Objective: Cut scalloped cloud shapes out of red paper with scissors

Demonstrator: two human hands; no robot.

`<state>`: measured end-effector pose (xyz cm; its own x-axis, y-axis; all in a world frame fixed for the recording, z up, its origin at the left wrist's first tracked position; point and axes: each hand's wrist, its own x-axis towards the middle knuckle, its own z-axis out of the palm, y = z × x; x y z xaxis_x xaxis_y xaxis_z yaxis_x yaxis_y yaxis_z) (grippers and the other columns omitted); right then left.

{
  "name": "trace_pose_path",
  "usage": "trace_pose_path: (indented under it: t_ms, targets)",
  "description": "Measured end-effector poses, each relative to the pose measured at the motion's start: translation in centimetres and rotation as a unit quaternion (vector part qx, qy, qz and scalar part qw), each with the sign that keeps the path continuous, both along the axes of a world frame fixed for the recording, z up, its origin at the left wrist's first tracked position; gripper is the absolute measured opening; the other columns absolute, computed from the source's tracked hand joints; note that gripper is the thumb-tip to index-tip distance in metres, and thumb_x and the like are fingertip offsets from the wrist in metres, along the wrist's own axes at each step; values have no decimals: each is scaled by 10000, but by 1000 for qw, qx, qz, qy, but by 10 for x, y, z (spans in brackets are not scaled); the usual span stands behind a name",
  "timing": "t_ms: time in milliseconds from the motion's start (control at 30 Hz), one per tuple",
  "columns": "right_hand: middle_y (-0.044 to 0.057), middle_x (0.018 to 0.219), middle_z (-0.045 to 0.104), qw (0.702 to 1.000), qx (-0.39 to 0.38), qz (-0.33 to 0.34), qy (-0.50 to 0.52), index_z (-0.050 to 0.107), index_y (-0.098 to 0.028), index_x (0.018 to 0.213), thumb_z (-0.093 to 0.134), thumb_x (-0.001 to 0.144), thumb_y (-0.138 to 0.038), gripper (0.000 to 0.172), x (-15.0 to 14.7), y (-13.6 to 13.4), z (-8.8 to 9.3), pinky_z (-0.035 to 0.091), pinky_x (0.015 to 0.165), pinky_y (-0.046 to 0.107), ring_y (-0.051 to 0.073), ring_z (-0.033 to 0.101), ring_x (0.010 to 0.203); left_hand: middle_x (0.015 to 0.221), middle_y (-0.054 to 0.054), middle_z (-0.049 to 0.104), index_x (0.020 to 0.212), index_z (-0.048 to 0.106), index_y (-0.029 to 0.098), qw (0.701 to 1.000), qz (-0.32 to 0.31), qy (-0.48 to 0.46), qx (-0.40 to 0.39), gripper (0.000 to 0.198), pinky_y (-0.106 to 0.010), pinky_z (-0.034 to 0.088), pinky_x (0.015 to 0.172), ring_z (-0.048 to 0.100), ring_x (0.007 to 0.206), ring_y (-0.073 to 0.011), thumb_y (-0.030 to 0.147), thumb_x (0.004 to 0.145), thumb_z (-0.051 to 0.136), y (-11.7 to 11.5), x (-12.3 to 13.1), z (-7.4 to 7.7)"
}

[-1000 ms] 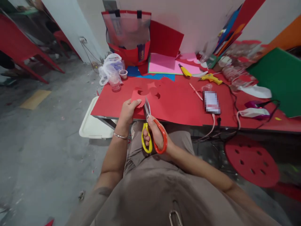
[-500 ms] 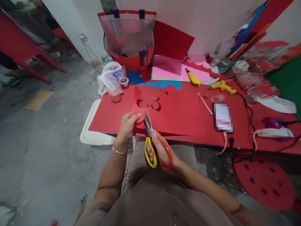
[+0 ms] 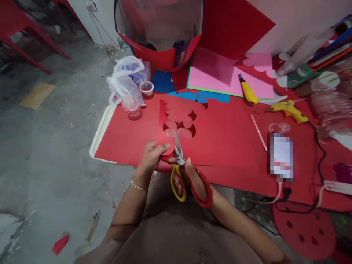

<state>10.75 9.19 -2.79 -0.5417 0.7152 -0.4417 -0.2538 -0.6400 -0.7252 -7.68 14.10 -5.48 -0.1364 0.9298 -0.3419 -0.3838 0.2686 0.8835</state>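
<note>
My left hand (image 3: 152, 156) pinches a red sheet of paper (image 3: 172, 113) near its front left corner, thumb on top. Round cut-outs and scalloped edges run through the left part of that sheet. My right hand (image 3: 192, 179) grips scissors (image 3: 178, 152) with one yellow and one red handle loop. Their blades are parted and point away from me, beside the rounded paper edge at my left thumb. The red sheet lies over the red-covered table (image 3: 123, 135), where several stacked clear plastic cups (image 3: 132, 106) stand further left.
Behind the sheet are a white plastic bag (image 3: 128, 77), a small cup (image 3: 146, 88), pink paper (image 3: 217, 73) and a red bag (image 3: 162, 58). Rightward lie a yellow cutter (image 3: 249, 91), a glue gun (image 3: 288, 110), a striped pencil (image 3: 258, 132) and a phone (image 3: 282, 156) with a cable.
The view has tilted down and come closer to the table. The scissor blades are parted wider, and the held paper edge has turned slightly at the left thumb.
</note>
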Motion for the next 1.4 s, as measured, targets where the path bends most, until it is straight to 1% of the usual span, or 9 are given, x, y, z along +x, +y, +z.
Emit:
trace_pose_path:
  t_ms: [133,267,533,600,700,767,933,1133,1400]
  targets:
    - [-23,772,593,999,26,15,-16,640,-213,1338,533,975,-973,849,3,5,-1,509,519,282,148,530,552,629,-6,642,644,710,153,1000,1,16,-9,271,-264,445,590,552,572,-126,346,719,885,3,0,1]
    - [-33,757,579,998,45,26,-29,630,-198,1326,498,999,-961,841,5,7,-2,509,523,277,142,536,541,593,2,612,612,687,162,1000,-1,18,-12,284,-259,424,562,529,545,-119,349,721,870,4,2,6]
    - [-19,802,577,993,89,42,-63,641,-212,1314,470,1050,-909,765,7,8,8,486,545,291,150,555,567,549,12,569,575,638,180,1000,7,-7,2,318,-256,408,503,495,490,-109,337,710,878,1,7,8]
    - [-17,800,576,992,94,44,-70,636,-219,1312,459,1045,-919,770,7,9,9,487,551,303,157,551,565,556,3,576,594,645,173,1000,5,-12,4,341,-255,399,492,494,488,-109,367,734,888,1,9,7]
    - [-12,807,578,992,92,42,-75,626,-226,1290,462,1037,-930,765,7,9,10,488,545,306,160,541,573,567,-25,602,636,669,162,999,-16,-35,1,426,-277,411,473,511,467,-125,494,805,876,1,12,7]
    - [-17,799,574,993,89,41,-72,620,-225,1269,474,1035,-928,756,7,10,10,486,531,298,152,528,562,563,-31,606,632,669,160,999,-8,-33,-6,461,-281,417,466,517,459,-129,530,799,887,2,14,10]
    - [-33,765,566,991,99,43,-82,620,-212,1281,466,1036,-930,774,7,10,8,479,514,280,140,515,537,557,-20,620,593,658,168,999,30,11,-16,404,-271,442,497,530,484,-125,428,772,909,2,13,14]
    - [-32,777,560,987,118,48,-98,633,-201,1296,431,1071,-897,759,8,10,8,484,540,288,144,527,556,566,-18,633,590,674,174,999,21,33,-8,372,-267,444,526,532,507,-123,389,824,868,1,9,8]
    - [-33,757,551,987,117,43,-105,649,-193,1284,431,1062,-908,780,7,11,9,467,529,305,141,507,526,562,-23,636,575,688,196,999,12,40,-14,351,-278,445,527,545,506,-143,386,830,835,2,10,14]
